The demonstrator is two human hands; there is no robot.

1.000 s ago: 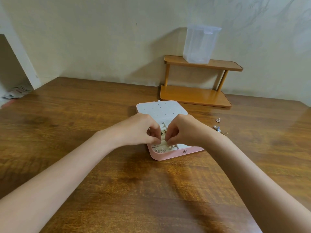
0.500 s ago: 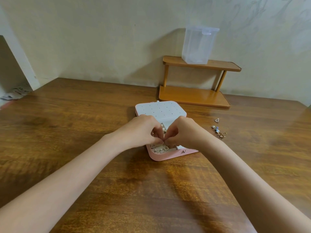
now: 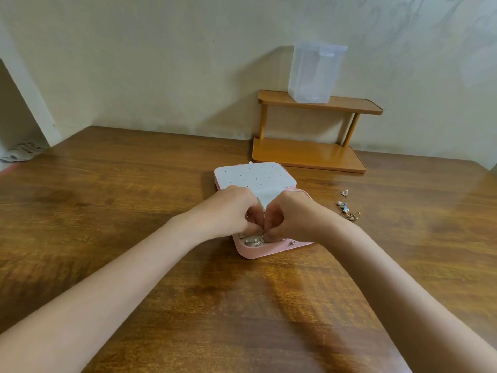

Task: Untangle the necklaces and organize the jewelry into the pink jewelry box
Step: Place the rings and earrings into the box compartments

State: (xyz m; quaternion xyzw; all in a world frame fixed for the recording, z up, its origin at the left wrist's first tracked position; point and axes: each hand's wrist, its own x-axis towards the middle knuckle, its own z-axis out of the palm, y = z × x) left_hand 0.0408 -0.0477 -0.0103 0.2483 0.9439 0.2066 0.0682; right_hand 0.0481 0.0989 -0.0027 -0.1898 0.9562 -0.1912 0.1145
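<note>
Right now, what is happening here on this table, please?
A person works with both hands over an open pink jewelry box on a wooden table. The left hand and right hand meet above the box, fingers curled, pinching a small piece of jewelry between them; what it is exactly is too small to tell. Some pieces already lie in the box. A few loose pieces wait on the table to the right.

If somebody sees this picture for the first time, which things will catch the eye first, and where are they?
Two hands, the left hand and the right hand, meet fingertip to fingertip over the open pink jewelry box at the table's centre, pinching something small. Loose jewelry pieces lie to the box's right, and a clear plastic container stands on the wooden shelf behind.
</note>
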